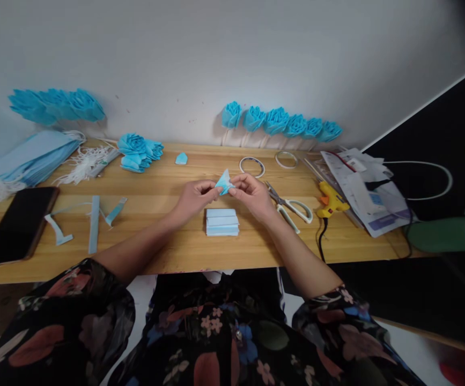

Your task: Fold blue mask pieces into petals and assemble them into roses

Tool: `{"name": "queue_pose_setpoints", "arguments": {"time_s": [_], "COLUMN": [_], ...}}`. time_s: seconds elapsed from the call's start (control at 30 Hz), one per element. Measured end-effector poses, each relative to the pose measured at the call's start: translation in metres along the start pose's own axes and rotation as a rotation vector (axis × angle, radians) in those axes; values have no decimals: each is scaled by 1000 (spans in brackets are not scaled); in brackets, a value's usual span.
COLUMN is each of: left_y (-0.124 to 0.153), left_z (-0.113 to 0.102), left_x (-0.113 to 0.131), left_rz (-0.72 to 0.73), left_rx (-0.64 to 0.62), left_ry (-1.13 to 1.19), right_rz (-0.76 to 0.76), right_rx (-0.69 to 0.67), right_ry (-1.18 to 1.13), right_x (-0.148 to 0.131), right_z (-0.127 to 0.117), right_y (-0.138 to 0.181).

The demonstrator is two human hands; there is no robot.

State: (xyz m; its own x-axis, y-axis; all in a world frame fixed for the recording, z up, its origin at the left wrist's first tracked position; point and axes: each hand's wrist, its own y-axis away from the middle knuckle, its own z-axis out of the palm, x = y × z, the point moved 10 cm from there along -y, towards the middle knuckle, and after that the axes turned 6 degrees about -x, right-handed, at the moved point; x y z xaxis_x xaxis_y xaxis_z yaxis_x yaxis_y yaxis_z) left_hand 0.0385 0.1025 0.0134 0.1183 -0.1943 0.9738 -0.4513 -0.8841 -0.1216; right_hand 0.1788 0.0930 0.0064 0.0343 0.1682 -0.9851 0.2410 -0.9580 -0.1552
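Between my two hands is a small blue folded piece of mask fabric (224, 182), its tip pointing up. My left hand (197, 197) pinches its left side between thumb and finger. On the other side, my right hand (253, 196) grips its right edge with the fingertips. Just below them on the table lies a stack of pale blue cut pieces (222, 222). A single folded blue petal (181, 158) rests farther back, to the left. Scissors (290, 203) with white handles lie open beside my right hand.
Blue fabric roses (276, 121) on stems lean on the wall, with more roses (57, 105) at left. Face masks (31, 161), white ear loops (87, 163) and a phone (19, 225) lie left. Tape rolls (263, 167), a yellow glue gun (332, 200) and plastic bags (371, 198) are right.
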Motion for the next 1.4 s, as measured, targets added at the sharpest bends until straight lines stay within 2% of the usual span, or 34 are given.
{"name": "queue_pose_setpoints", "arguments": {"time_s": [0.2, 0.83, 1.1, 1.4], "left_y": [1, 0, 0, -1], "left_z": [1, 6, 10, 8], "left_x": [1, 0, 4, -5], "left_rz": [-4, 44, 76, -2], "left_rx": [-10, -44, -77, -66], "left_ry": [-3, -41, -27, 77], "right_rz": [37, 2, -20, -42], "right_rx": [-14, -38, -43, 76], "right_ry": [9, -75, -21, -23], "right_x": [2, 2, 2, 0], "right_z": [0, 4, 6, -5], "right_y": [-1, 0, 0, 1]}}
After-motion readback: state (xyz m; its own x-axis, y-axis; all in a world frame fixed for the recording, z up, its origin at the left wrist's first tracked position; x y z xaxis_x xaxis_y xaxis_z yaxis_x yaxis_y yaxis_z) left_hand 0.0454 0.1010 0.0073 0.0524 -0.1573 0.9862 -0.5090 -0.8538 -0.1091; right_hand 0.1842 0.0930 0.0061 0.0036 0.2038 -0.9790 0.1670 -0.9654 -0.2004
